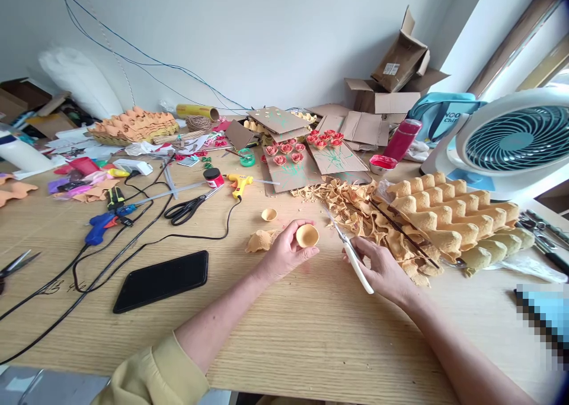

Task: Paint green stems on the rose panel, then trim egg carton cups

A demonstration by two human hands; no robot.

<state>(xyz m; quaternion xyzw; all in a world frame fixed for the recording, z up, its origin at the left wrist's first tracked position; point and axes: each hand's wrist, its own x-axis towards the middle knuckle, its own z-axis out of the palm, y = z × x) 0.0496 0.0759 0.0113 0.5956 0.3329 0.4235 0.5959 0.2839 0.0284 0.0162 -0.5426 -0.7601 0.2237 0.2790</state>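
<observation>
My left hand (pixel 288 248) grips a small round egg carton cup (pixel 307 236), its open side facing me. In my right hand (pixel 380 267) is a pair of scissors (pixel 358 267) with white handles, blades pointing away toward the scraps. The scissors and the cup are apart. Just beyond my left hand stands another trimmed cup (pixel 269 214). An uncut piece of egg carton (pixel 260 241) lies beside my left fingers. A heap of carton scraps (pixel 355 209) spreads behind my right hand.
Stacked egg cartons (pixel 453 215) and a fan (pixel 511 138) stand on the right. Red paper flowers (pixel 288 150) sit on cardboard at the back. To the left lie a phone (pixel 162 280), black scissors (pixel 189 208), a blue glue gun (pixel 100 227), a yellow glue gun (pixel 240 184) and cables.
</observation>
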